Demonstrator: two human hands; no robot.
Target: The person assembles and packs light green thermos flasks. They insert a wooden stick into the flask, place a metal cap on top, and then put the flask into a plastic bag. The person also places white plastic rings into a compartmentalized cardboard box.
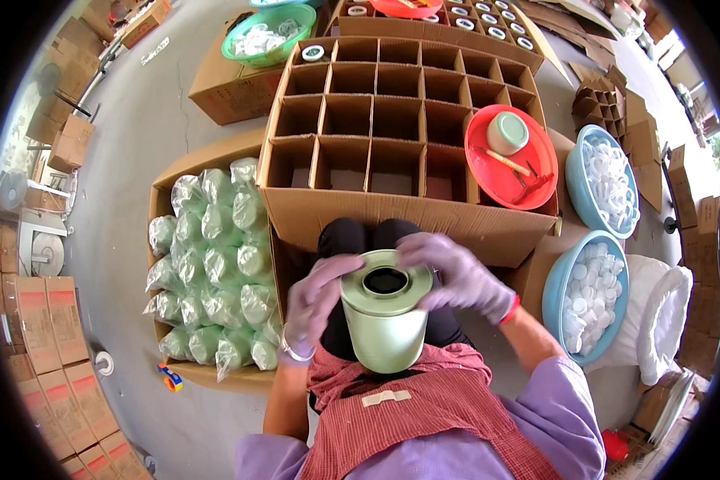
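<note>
A pale green canister (386, 332) with a wide round collar and a dark opening in its top sits at my lap, tilted slightly so its open top faces up. My left hand (316, 300), in a thin lilac glove, grips the collar's left edge. On the other side, my right hand (460, 276), gloved the same way, curves its fingers over the collar's right rim. Just ahead stands a divided cardboard box (360, 196) with mostly vacant compartments. A red basin (488, 188) resting on its right corner holds a pale green lidded cup (508, 133) and a wooden-handled tool (504, 161).
At my left, an open carton (216, 376) holds several plastic-wrapped green canisters. Blue basins on the right contain white rings (612, 180) and white caps (592, 296). A green basin (268, 58) stands at the far left. Blue-and-yellow tape (170, 378) lies on the floor.
</note>
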